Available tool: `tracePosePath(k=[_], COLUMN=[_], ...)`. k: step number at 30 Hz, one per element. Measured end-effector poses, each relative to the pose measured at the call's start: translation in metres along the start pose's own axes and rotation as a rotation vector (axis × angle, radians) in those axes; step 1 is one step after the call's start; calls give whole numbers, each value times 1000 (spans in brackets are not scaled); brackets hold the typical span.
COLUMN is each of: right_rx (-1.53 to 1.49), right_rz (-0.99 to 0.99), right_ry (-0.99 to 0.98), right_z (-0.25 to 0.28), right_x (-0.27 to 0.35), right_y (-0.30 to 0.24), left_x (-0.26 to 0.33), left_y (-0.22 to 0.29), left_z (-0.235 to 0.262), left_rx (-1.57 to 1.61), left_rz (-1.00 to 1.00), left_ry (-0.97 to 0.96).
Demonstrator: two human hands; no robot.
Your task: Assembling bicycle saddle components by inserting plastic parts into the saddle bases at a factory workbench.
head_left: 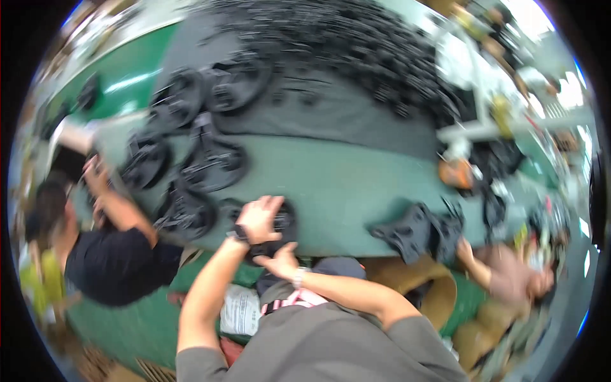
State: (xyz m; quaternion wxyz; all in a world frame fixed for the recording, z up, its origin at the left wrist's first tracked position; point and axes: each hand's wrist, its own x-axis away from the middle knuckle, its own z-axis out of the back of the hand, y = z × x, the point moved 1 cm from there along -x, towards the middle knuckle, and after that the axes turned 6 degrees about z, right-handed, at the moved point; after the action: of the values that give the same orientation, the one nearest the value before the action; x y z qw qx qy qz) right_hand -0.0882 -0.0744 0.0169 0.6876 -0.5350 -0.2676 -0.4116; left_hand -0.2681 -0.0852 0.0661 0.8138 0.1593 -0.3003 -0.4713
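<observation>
My left hand (pixel 258 218) lies on top of a black round plastic part (pixel 284 223) at the near edge of the green table (pixel 344 191); a dark band sits on that wrist. My right hand (pixel 280 260), with a silver watch on its wrist, grips the same part from below at the table's edge. The picture is blurred, so the part's details are hard to tell.
Several more black round parts (pixel 213 165) lie left of my hands, and a heap of small black pieces (pixel 356 44) lies on a grey mat at the back. Black bracket-like parts (pixel 420 232) lie to the right. A person in a black shirt (pixel 114 264) works at left, another person (pixel 509 277) at right.
</observation>
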Motion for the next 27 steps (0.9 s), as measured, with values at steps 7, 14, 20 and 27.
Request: tracePosePath(k=[7, 14, 20, 27], right_rx=[-123, 984, 1312, 1026], right_rz=[395, 480, 405, 776], right_ry=[-352, 463, 289, 301], right_z=[28, 280, 318, 241], right_x=[2, 44, 7, -63], right_y=[-8, 88, 188, 76], left_x=[39, 55, 64, 52], left_y=[-54, -48, -42, -18], left_z=[6, 8, 6, 19], left_rx=[-310, -330, -330, -304], left_rz=[-179, -189, 33, 122], left_ry=[-243, -213, -196, -281])
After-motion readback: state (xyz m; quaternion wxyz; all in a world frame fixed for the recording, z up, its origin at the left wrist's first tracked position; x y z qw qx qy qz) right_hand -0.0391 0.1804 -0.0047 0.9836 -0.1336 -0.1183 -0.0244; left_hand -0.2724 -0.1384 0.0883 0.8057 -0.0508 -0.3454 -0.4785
